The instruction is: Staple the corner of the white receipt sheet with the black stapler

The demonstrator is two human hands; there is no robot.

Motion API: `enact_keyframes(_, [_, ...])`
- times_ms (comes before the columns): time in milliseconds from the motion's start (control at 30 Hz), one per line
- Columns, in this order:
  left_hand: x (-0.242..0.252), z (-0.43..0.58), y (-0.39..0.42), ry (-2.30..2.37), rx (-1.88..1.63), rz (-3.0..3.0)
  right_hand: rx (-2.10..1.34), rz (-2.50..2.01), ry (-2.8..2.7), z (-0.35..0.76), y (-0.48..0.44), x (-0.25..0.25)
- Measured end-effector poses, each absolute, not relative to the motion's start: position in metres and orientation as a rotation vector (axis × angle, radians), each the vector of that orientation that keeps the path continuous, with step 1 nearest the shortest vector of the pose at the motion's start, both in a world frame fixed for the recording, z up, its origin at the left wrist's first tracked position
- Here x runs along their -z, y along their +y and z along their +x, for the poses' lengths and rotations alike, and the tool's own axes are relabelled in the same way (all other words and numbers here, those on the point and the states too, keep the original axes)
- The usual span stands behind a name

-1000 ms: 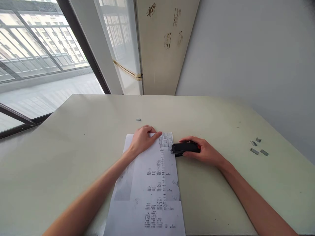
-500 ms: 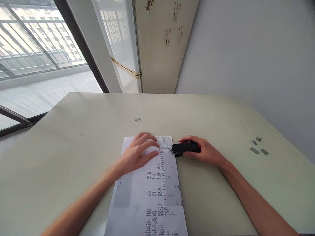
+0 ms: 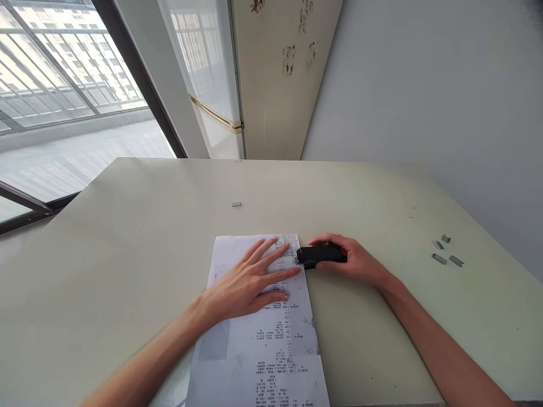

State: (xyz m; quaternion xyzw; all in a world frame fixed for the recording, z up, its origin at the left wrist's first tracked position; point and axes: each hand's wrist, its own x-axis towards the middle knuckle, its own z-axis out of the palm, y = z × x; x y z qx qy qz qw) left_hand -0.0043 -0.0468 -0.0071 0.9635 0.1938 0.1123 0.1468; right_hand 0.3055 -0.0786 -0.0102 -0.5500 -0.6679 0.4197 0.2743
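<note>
Printed paper (image 3: 250, 362) lies lengthwise in front of me on the pale table. My left hand (image 3: 250, 281) rests flat on its upper part, fingers spread and pointing to the right. A black stapler (image 3: 323, 254) with a bit of red at its rear is in my right hand (image 3: 360, 263), thumb on the near side and fingers on the far side. Its front end meets the paper's right edge near the top. Whether the jaws are pressed together on the paper I cannot tell.
One small strip of staples (image 3: 236, 204) lies beyond the paper. Several more staple strips (image 3: 456, 261) are scattered at the right of the table (image 3: 127, 226). Behind stand a refrigerator (image 3: 275, 113) and a grey wall (image 3: 424, 85), with a window (image 3: 63, 85) at the left.
My left hand has come down flat on the paper, its fingers straightening and spreading to the right. The paper has shifted slightly right. My right hand and the stapler have hardly moved.
</note>
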Motion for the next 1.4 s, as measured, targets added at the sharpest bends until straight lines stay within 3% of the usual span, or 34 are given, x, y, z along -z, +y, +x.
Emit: enact_keyframes(1400, [0.0125,0.0031,-0.0555,0.581,-0.348,2.746,-1.067,-1.405,-1.741,0.3012,-0.0824,0.0065])
